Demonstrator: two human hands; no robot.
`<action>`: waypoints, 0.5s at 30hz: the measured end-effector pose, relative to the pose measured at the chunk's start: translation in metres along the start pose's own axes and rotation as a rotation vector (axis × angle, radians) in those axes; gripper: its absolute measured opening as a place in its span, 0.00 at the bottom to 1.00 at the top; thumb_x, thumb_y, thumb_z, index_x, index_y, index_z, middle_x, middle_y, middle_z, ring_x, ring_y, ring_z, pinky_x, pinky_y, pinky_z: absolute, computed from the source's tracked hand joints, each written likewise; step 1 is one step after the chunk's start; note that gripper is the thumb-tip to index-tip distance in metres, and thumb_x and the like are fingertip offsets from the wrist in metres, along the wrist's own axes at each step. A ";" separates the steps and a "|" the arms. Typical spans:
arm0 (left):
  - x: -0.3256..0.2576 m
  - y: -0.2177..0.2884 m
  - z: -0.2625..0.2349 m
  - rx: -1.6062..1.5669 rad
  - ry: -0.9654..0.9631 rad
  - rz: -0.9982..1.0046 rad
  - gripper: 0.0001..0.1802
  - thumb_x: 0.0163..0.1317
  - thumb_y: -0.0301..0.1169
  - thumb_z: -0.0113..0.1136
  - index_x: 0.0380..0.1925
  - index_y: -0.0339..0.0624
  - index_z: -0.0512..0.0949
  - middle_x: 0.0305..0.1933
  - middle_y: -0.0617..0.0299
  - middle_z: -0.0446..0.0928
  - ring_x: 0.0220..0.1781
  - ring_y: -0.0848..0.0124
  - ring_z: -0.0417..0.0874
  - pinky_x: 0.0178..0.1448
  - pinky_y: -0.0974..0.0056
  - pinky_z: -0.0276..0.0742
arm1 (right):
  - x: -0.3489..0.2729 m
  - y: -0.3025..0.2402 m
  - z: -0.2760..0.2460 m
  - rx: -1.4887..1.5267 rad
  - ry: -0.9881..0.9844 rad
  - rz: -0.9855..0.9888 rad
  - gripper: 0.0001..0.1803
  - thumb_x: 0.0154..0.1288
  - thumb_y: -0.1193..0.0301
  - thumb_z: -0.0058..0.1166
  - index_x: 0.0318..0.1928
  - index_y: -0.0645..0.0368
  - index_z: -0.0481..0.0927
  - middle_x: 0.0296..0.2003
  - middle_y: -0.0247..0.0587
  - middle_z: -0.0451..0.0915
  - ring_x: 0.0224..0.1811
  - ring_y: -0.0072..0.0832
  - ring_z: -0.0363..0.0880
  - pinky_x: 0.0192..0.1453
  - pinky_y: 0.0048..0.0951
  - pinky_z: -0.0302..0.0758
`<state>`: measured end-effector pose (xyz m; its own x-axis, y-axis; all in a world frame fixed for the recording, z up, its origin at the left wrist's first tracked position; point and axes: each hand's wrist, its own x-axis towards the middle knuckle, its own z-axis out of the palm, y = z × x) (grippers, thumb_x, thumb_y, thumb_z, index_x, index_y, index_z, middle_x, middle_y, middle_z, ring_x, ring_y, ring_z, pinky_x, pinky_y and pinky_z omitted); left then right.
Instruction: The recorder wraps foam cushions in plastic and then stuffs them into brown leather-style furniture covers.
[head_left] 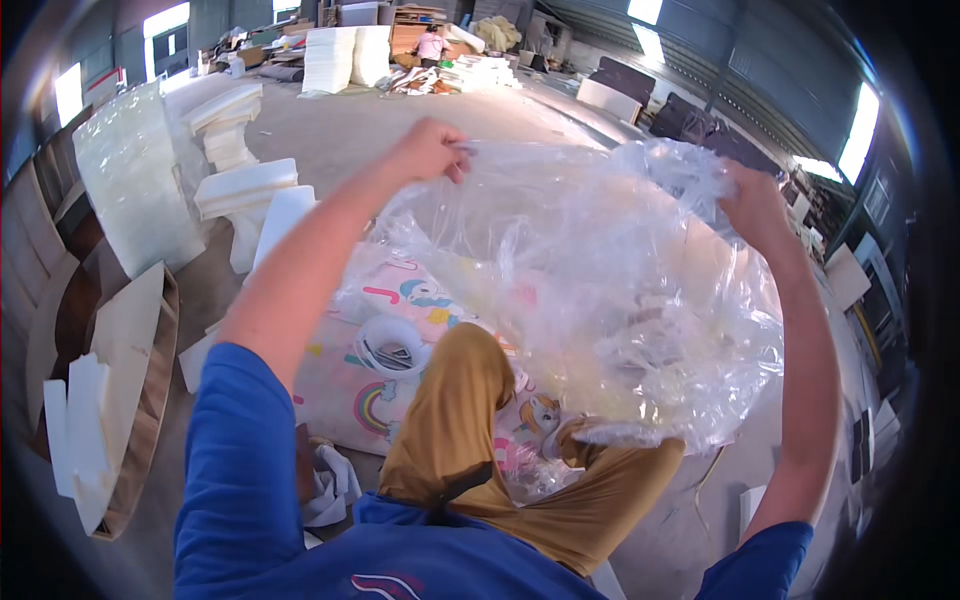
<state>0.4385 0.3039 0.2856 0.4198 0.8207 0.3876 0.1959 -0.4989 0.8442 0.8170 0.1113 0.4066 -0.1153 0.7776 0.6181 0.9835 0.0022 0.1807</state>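
Observation:
A large clear plastic sheet (600,260) is stretched up in front of me, crumpled and shiny. My left hand (432,152) is closed on its upper left edge. At the upper right, my right hand (752,205) grips a bunched part of the same sheet. Below it lies a pink piece printed with rainbows and unicorns (340,410), partly covered by the plastic and my legs. A white roll of tape (390,347) rests on that printed piece beside my knee.
White foam blocks (250,190) and a plastic-wrapped slab (135,180) stand at the left. Nearer lies a wooden frame with foam strips (125,390). A grey cloth (330,485) lies by my leg. Far back, a person in pink (432,45) is among stacked materials.

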 end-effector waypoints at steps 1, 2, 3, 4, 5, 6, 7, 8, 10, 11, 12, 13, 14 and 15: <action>0.004 0.019 -0.001 -0.011 -0.087 -0.019 0.11 0.66 0.29 0.54 0.37 0.30 0.79 0.28 0.58 0.80 0.26 0.72 0.82 0.30 0.69 0.77 | -0.008 0.017 0.004 -0.037 -0.108 0.068 0.21 0.48 0.74 0.63 0.46 0.62 0.79 0.38 0.52 0.82 0.42 0.41 0.82 0.48 0.37 0.75; 0.009 0.032 0.002 0.017 -0.128 -0.035 0.10 0.66 0.28 0.53 0.37 0.30 0.79 0.27 0.58 0.79 0.25 0.72 0.82 0.30 0.68 0.77 | -0.014 0.033 0.011 -0.069 -0.216 0.133 0.22 0.48 0.71 0.64 0.47 0.61 0.79 0.40 0.53 0.81 0.45 0.45 0.80 0.51 0.38 0.74; 0.010 0.044 -0.003 0.061 -0.152 -0.057 0.10 0.66 0.27 0.52 0.36 0.31 0.79 0.27 0.58 0.79 0.25 0.71 0.82 0.29 0.67 0.78 | -0.013 0.035 0.019 -0.084 -0.315 0.183 0.24 0.47 0.69 0.65 0.48 0.59 0.79 0.43 0.53 0.80 0.47 0.48 0.78 0.54 0.40 0.73; 0.013 0.053 -0.004 0.103 -0.177 -0.078 0.09 0.66 0.26 0.51 0.36 0.31 0.78 0.27 0.58 0.79 0.25 0.70 0.82 0.29 0.67 0.78 | -0.017 0.036 0.026 -0.059 -0.321 0.150 0.29 0.46 0.68 0.67 0.52 0.59 0.76 0.47 0.53 0.78 0.51 0.48 0.76 0.57 0.39 0.71; 0.015 0.060 -0.001 0.098 -0.190 -0.087 0.10 0.67 0.27 0.50 0.37 0.31 0.78 0.26 0.58 0.79 0.25 0.71 0.82 0.29 0.67 0.77 | -0.024 0.036 0.034 -0.037 -0.325 0.119 0.35 0.44 0.68 0.68 0.56 0.58 0.73 0.51 0.53 0.76 0.55 0.47 0.74 0.60 0.38 0.68; 0.016 0.064 0.005 0.097 -0.203 -0.099 0.10 0.67 0.28 0.50 0.39 0.31 0.78 0.26 0.58 0.79 0.25 0.71 0.82 0.29 0.68 0.77 | -0.027 0.031 0.042 -0.011 -0.331 0.087 0.40 0.43 0.67 0.70 0.60 0.58 0.69 0.55 0.53 0.74 0.59 0.47 0.72 0.64 0.37 0.66; 0.017 0.068 0.014 0.086 -0.219 -0.105 0.11 0.68 0.28 0.50 0.40 0.30 0.77 0.26 0.58 0.79 0.24 0.72 0.81 0.30 0.69 0.76 | -0.024 0.021 0.046 0.200 -0.258 -0.078 0.47 0.42 0.67 0.71 0.64 0.57 0.63 0.60 0.52 0.69 0.63 0.46 0.66 0.68 0.37 0.62; 0.016 0.073 0.020 0.056 -0.243 -0.097 0.11 0.68 0.29 0.50 0.40 0.31 0.77 0.26 0.59 0.78 0.24 0.72 0.80 0.29 0.69 0.76 | -0.020 0.006 0.050 0.409 -0.180 -0.245 0.53 0.41 0.66 0.72 0.68 0.56 0.57 0.64 0.51 0.65 0.68 0.44 0.61 0.71 0.36 0.57; 0.011 0.076 0.042 -0.024 -0.316 -0.096 0.12 0.69 0.29 0.49 0.41 0.31 0.77 0.24 0.59 0.78 0.22 0.73 0.78 0.28 0.69 0.75 | -0.012 -0.024 0.073 0.755 -0.163 -0.236 0.54 0.43 0.67 0.71 0.70 0.56 0.54 0.66 0.52 0.62 0.71 0.40 0.56 0.74 0.36 0.52; 0.009 0.079 0.056 0.011 -0.343 -0.061 0.11 0.67 0.29 0.50 0.39 0.32 0.77 0.24 0.60 0.78 0.21 0.74 0.77 0.27 0.68 0.74 | -0.012 -0.033 0.087 0.726 -0.139 -0.266 0.53 0.43 0.67 0.71 0.70 0.54 0.55 0.64 0.52 0.64 0.69 0.41 0.59 0.72 0.35 0.55; 0.002 0.085 0.060 0.066 -0.355 -0.038 0.10 0.66 0.29 0.51 0.36 0.33 0.78 0.23 0.61 0.78 0.21 0.74 0.76 0.26 0.68 0.73 | -0.011 -0.047 0.105 0.722 -0.107 -0.310 0.52 0.44 0.67 0.71 0.70 0.53 0.56 0.63 0.52 0.67 0.68 0.41 0.62 0.70 0.35 0.58; -0.002 0.084 0.063 0.121 -0.367 -0.017 0.09 0.65 0.29 0.53 0.34 0.34 0.78 0.23 0.62 0.78 0.20 0.75 0.75 0.25 0.68 0.72 | -0.014 -0.057 0.121 0.771 -0.146 -0.231 0.33 0.51 0.68 0.66 0.60 0.56 0.71 0.46 0.50 0.80 0.51 0.36 0.77 0.54 0.34 0.71; -0.002 0.076 0.065 0.203 -0.387 0.042 0.09 0.63 0.30 0.55 0.34 0.35 0.79 0.22 0.61 0.77 0.21 0.74 0.75 0.26 0.66 0.72 | -0.016 -0.054 0.130 0.769 -0.252 -0.088 0.25 0.53 0.68 0.64 0.53 0.58 0.74 0.38 0.47 0.79 0.43 0.33 0.76 0.48 0.33 0.70; -0.003 0.071 0.058 0.301 -0.392 0.093 0.09 0.61 0.31 0.57 0.35 0.36 0.80 0.22 0.61 0.77 0.21 0.73 0.75 0.28 0.65 0.72 | -0.014 -0.049 0.139 0.774 -0.355 0.034 0.18 0.55 0.69 0.62 0.47 0.60 0.78 0.31 0.44 0.78 0.36 0.30 0.76 0.41 0.32 0.70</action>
<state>0.5021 0.2498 0.3230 0.7378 0.6313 0.2388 0.3643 -0.6703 0.6465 0.7894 0.1882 0.2826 -0.1608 0.9357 0.3142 0.8182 0.3044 -0.4877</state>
